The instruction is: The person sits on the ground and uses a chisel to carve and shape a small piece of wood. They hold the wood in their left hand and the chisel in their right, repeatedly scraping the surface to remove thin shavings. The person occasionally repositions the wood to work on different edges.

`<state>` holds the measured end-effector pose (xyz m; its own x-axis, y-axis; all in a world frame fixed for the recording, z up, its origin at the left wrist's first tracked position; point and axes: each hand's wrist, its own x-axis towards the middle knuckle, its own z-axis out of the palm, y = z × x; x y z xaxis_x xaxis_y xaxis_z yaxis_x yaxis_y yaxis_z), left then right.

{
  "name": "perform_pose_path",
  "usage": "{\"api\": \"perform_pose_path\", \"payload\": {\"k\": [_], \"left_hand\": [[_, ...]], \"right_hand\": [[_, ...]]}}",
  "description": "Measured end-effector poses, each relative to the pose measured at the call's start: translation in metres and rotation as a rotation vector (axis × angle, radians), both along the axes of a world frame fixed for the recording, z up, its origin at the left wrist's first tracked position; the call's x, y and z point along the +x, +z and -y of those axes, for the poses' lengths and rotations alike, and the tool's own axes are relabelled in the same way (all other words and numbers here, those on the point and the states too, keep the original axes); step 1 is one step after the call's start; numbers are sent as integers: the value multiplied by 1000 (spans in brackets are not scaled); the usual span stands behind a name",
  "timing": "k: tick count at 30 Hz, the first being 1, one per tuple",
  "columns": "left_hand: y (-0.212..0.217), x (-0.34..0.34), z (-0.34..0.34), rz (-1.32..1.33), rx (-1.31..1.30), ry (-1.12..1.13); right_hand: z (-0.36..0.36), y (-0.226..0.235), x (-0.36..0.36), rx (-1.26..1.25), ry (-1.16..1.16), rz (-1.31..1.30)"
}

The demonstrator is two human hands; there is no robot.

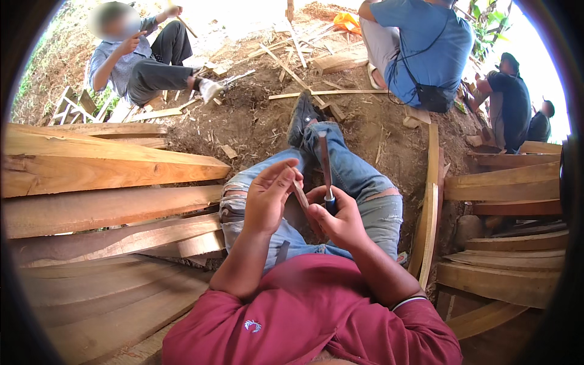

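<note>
"Anything to worry about on the left?"

"The planks (115, 204), a bit. They lie close by the left knee, so an elbow might catch one and jolt the arm."

"And the hands?"

"The left hand (266, 194) is pinching the far end of the stick (299, 193) between thumb and fingers. It looks thin; a hard bend could snap it."

"Where's the stick, exactly?"

"Above the lap, slanting between both hands. The right hand (340, 220) has its thumb at the near end; how firmly it presses, I can't tell. That same hand has the knife (325, 161) by its handle, blade pointing to the far side."

"Two jobs for one hand, then."

"That's the trouble. A loose hold could let the knife tip left onto the other fingers, or right, where the jeans (380, 222) are torn and the knee's bare."

"Farther right?"

"A long slat (431, 213). If nudged, it might shift against the arm."
</note>
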<state>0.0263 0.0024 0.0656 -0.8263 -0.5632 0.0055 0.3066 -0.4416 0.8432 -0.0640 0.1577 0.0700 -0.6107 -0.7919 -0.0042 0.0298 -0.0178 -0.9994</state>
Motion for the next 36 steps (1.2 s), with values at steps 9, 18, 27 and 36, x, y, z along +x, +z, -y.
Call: {"api": "perform_pose_path", "payload": {"k": [9, 18, 27, 36], "left_hand": [[24, -6, 22, -125, 315, -30], [16, -5, 21, -212, 474, -94], [20, -6, 10, -285, 497, -173], [10, -1, 9, -273, 331, -216]], "right_hand": [[-11, -4, 20, -201, 254, 542], [-9, -8, 38, -196, 319, 551], [-10, -5, 34, -124, 286, 545], [-15, 1, 30, -25, 326, 482]]}}
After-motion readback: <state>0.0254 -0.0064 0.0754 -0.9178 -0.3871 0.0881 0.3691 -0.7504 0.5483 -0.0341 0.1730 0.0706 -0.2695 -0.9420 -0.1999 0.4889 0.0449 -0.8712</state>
